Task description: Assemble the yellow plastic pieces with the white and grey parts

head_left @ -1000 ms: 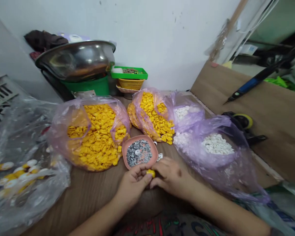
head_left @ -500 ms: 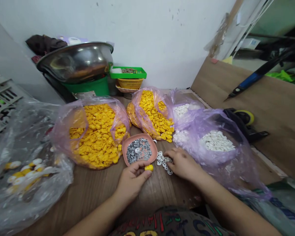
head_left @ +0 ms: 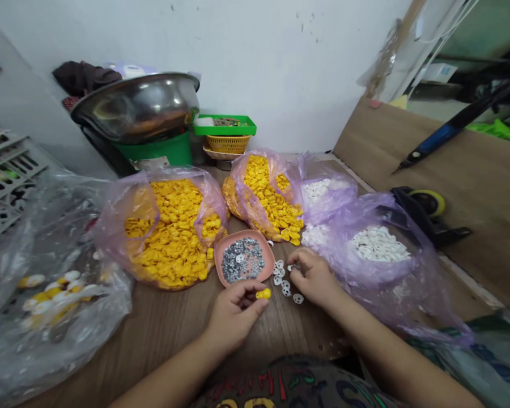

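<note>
Between the thumb and fingers of my left hand (head_left: 238,309) is a small yellow plastic piece (head_left: 263,293), held just in front of a pink dish (head_left: 218,266) of small grey parts. My right hand (head_left: 312,277) is closed in a pinch on a small white disc (head_left: 290,267), partly covered by the fingertips. Several loose white discs with holes (head_left: 285,288) lie on the brown table (head_left: 170,334) between the dish and my right hand. One white disc (head_left: 239,258) rests on the grey parts in the dish.
Two purple bags of yellow pieces (head_left: 174,232) (head_left: 263,192) stand behind. At right are purple bags of white parts (head_left: 378,243), a tape dispenser (head_left: 429,212) and a hanging blue screwdriver (head_left: 437,139). A clear bag (head_left: 80,351) with yellow-and-white pieces lies left.
My right hand has lifted slightly from the loose white discs, with one now pinched in its fingertips. The yellow piece in my left hand has turned a little. The view has shifted slightly.
</note>
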Demonstrator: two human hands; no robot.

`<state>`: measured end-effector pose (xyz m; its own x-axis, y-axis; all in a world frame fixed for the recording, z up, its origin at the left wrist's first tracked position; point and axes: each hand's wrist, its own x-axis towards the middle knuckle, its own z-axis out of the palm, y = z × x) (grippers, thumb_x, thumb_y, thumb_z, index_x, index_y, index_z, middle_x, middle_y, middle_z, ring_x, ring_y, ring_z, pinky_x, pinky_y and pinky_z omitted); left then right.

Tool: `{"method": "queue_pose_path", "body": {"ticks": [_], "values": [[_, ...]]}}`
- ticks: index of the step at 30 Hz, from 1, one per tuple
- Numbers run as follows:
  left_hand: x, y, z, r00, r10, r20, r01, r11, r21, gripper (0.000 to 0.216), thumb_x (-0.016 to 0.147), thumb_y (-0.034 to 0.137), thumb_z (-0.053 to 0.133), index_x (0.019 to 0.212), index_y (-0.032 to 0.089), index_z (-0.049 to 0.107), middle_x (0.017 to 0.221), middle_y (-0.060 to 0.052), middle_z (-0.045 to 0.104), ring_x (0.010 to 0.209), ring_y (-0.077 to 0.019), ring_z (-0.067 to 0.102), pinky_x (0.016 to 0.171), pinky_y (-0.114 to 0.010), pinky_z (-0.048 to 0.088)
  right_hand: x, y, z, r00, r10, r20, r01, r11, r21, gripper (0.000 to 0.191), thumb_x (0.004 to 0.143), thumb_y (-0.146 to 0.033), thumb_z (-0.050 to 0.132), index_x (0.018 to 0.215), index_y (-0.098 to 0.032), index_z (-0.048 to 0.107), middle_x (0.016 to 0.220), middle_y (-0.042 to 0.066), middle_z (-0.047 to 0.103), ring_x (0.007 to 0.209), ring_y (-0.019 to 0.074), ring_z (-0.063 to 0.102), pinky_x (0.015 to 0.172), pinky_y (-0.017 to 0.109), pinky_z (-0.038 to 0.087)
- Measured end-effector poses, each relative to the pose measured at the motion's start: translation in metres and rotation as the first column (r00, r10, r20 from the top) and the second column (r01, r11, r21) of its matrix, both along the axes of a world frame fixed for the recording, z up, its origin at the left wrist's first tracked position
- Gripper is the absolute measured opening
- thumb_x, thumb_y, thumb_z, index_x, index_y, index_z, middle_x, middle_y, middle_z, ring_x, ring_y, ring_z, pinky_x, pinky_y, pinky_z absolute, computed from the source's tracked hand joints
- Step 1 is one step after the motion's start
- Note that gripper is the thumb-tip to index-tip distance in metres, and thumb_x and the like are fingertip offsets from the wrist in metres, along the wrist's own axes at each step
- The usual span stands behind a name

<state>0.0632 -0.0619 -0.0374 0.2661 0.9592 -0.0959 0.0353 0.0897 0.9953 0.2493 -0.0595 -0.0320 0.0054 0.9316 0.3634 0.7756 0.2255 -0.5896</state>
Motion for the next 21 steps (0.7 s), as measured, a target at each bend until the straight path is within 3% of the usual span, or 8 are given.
{"method": "queue_pose_path", "body": {"ticks": [5, 8, 13, 21], "values": [[-0.0008, -0.0004, -0.0044, 0.999, -0.002, -0.039, 0.006, 0.996, 0.084, 0.02, 0.058, 0.02, 0.064, 0.078, 0.019, 0.069, 0.069, -0.002, 0.068, 0.061, -0.0125, 0.058, 0.058, -0.023, 0.047, -0.0075, 0.0011, -0.0034, 0.997, 0.008, -0.081, -0.002, 0.997, 0.073, 0.015, 0.065, -0.009, 0.043, 0.067, -0.02, 0.052, 0.068, 0.001, 0.056, 0.067, 0.0153, 0.054, 0.063, 0.027, 0.044], [0.0002, 0.0002, -0.0037, 1.0, 0.027, -0.016, -0.026, 0.998, 0.056, 0.023, 0.058, 0.021, 0.064, 0.079, 0.018, 0.069, 0.069, -0.002, 0.068, 0.059, -0.0123, 0.058, 0.056, -0.023, 0.047, -0.0098, 0.0018, -0.0047, 0.997, -0.046, -0.068, 0.045, 0.999, -0.006, 0.013, 0.066, -0.011, 0.045, 0.071, -0.019, 0.054, 0.07, 0.003, 0.058, 0.07, 0.0171, 0.056, 0.066, 0.03, 0.045], [0.0017, 0.0005, -0.0016, 0.999, 0.037, 0.006, -0.037, 0.999, 0.002, 0.024, 0.057, 0.023, 0.064, 0.08, 0.017, 0.069, 0.069, -0.002, 0.069, 0.06, -0.0133, 0.059, 0.058, -0.024, 0.048, -0.0059, 0.0046, -0.0094, 0.987, -0.106, -0.123, 0.088, 0.985, -0.145, 0.015, 0.061, -0.008, 0.045, 0.062, -0.019, 0.055, 0.075, 0.005, 0.062, 0.076, 0.0182, 0.059, 0.073, 0.033, 0.046], [0.0006, 0.0005, -0.0044, 0.999, 0.009, -0.043, -0.007, 0.999, 0.039, 0.02, 0.058, 0.02, 0.064, 0.077, 0.018, 0.069, 0.068, -0.001, 0.068, 0.059, -0.0118, 0.056, 0.055, -0.022, 0.047, -0.0007, 0.0022, -0.0068, 0.981, -0.108, -0.16, 0.062, 0.961, -0.268, 0.019, 0.065, -0.013, 0.053, 0.079, -0.02, 0.063, 0.083, 0.005, 0.065, 0.082, 0.0194, 0.06, 0.078, 0.036, 0.046]]}}
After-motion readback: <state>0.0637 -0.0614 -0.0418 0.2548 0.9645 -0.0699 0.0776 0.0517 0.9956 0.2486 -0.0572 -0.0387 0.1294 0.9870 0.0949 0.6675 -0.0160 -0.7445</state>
